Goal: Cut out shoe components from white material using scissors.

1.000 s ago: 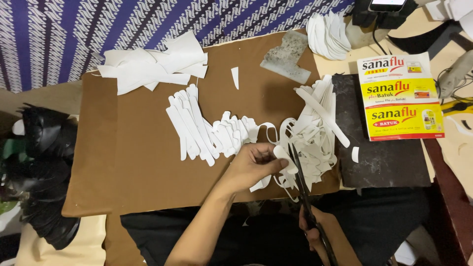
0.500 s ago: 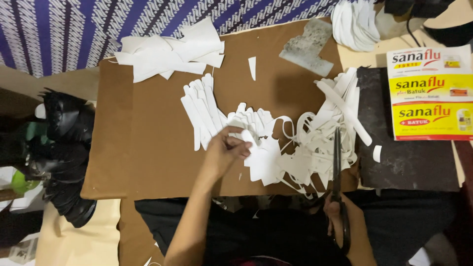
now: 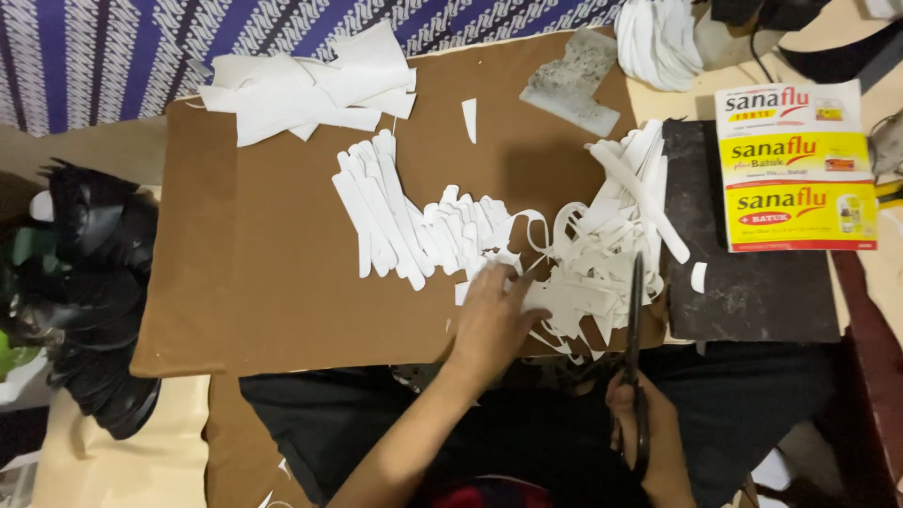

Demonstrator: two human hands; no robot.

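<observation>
Left hand (image 3: 494, 315) — palm down, fingers spread flat, pressing on the loose white cutouts (image 3: 574, 282) at the near edge of the brown board (image 3: 273, 282). It pinches nothing; it only bears down on the pile.

Right hand (image 3: 644, 428) — closed around the handles of black scissors (image 3: 637, 325), held low over the lap. Blades point away from the body, their tip over the tangled offcuts; I cannot tell whether the blades stand apart or together.

Finished white strips (image 3: 381, 212) lie fanned just beyond the left fingertips, touching the shorter pieces beside them. Uncut white sheets (image 3: 310, 85) sit stacked at the far edge of the board, well apart from the hands. One small sliver (image 3: 469, 118) lies alone between.

To the right: a dark slab (image 3: 752, 273) touching the board, a yellow and white box (image 3: 798, 169) resting partly on it. A grey scrap (image 3: 574, 80) lies at the far right corner of the board. Black shoe parts (image 3: 89, 282) are heaped to the left.

Judgement: sorting goes best if the flat hand slides one piece free of the tangle rather than lifting a clump — and the blade tips stay clear of the spread fingers.
</observation>
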